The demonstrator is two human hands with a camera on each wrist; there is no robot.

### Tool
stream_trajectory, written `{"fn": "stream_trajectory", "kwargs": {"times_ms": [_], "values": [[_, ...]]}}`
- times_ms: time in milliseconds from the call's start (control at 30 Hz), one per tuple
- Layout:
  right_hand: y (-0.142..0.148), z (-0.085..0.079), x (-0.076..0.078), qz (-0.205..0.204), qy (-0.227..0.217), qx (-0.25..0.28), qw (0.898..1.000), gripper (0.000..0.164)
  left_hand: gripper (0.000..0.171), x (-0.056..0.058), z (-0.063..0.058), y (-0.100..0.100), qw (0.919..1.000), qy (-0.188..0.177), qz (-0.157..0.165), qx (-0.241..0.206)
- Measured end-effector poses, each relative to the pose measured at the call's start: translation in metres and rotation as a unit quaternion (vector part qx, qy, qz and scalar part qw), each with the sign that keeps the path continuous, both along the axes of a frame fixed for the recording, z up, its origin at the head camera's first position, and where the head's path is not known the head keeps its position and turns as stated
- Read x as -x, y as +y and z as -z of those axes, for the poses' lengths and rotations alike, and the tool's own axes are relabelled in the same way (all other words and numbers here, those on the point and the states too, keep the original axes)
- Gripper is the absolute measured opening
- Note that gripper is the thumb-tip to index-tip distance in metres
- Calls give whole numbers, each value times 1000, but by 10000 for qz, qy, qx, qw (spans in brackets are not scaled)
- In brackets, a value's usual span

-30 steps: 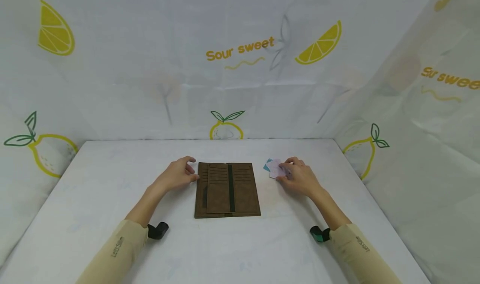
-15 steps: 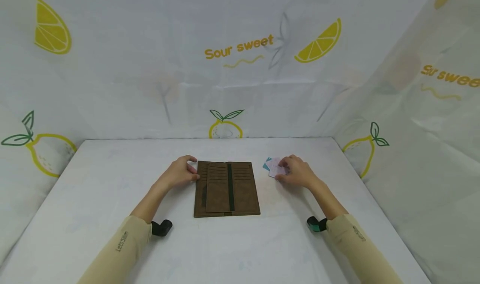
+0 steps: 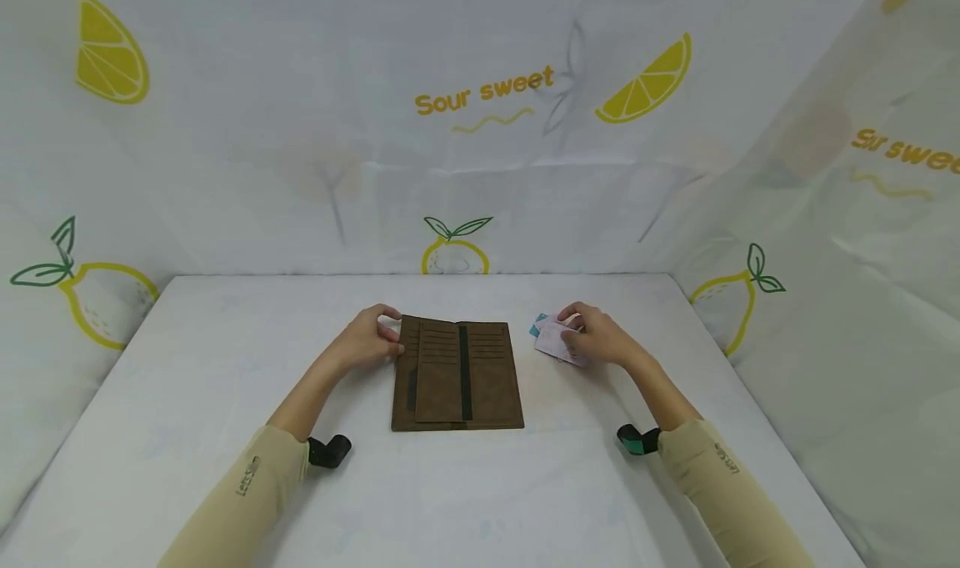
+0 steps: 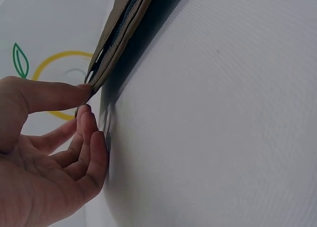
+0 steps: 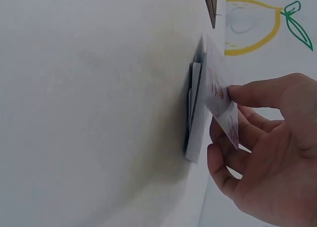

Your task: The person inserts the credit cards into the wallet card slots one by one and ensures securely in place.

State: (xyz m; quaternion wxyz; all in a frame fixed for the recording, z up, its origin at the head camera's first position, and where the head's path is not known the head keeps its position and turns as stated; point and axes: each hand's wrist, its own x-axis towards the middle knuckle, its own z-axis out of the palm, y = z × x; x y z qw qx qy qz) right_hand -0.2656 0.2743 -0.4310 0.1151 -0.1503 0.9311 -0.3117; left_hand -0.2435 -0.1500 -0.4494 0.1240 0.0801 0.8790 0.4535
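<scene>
A brown bifold wallet (image 3: 437, 389) lies spread open on the table, its card slots and dark centre strip facing up. My left hand (image 3: 367, 339) pinches its far left edge between thumb and fingers. In the left wrist view that wallet corner (image 4: 106, 58) is raised off the cloth. To the right of the wallet, my right hand (image 3: 600, 337) pinches a pale pinkish card (image 5: 218, 83) between thumb and fingertips. This card is tilted up over a small stack of cards (image 5: 197, 118). A blue card (image 3: 536, 326) peeks out on the stack's left side.
White cloth covers the table (image 3: 465, 501), and a white curtain (image 3: 300, 134) with lemon prints hangs behind and at the right side. Each wrist wears a black camera mount, the left mount (image 3: 330, 451) and the right mount (image 3: 637, 439), below beige sleeves.
The pale card in my right hand has turned and lifted off the stack. My left hand has raised the wallet's far left corner slightly.
</scene>
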Motion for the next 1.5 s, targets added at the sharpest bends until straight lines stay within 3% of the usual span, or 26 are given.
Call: {"fn": "stream_trajectory", "kwargs": {"times_ms": [333, 467, 800, 1500], "values": [[-23, -10, 2, 145, -102, 923, 9956, 51, 61, -3, -5, 3, 9994, -105, -140, -298], [-33, -8, 2, 315, -27, 1126, 9931, 49, 61, -3, -4, 3, 9990, -121, -157, -394], [-52, -2, 4, 788, -306, 1895, 9782, 47, 61, -4, -3, 1, 9970, -295, -252, -676], [-77, 8, 4, 1220, -458, 2505, 9593, 48, 62, -3, -2, 0, 9965, -230, -174, -780]]}}
